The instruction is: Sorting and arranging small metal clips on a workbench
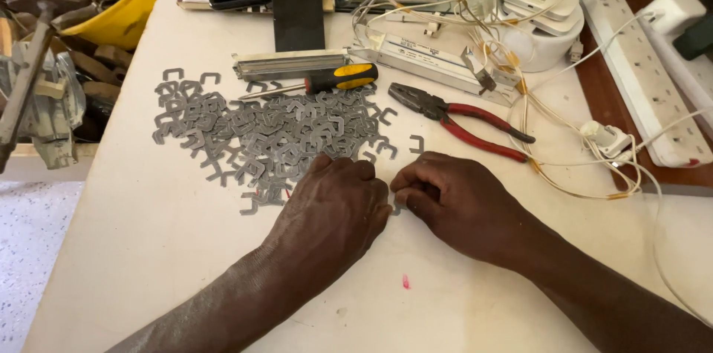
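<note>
Head view: the left hand (334, 208) rests knuckles-up, fingers curled, at the lower right edge of the pile of grey metal clips (267, 134) on the white table (148, 249). The right hand (457, 201) sits just beside it, fingertips pinched together; what they pinch cannot be told. Red-handled pliers (460, 121) lie near.

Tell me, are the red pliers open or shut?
Open: the red pliers lie flat, their two handles spread apart.
</note>
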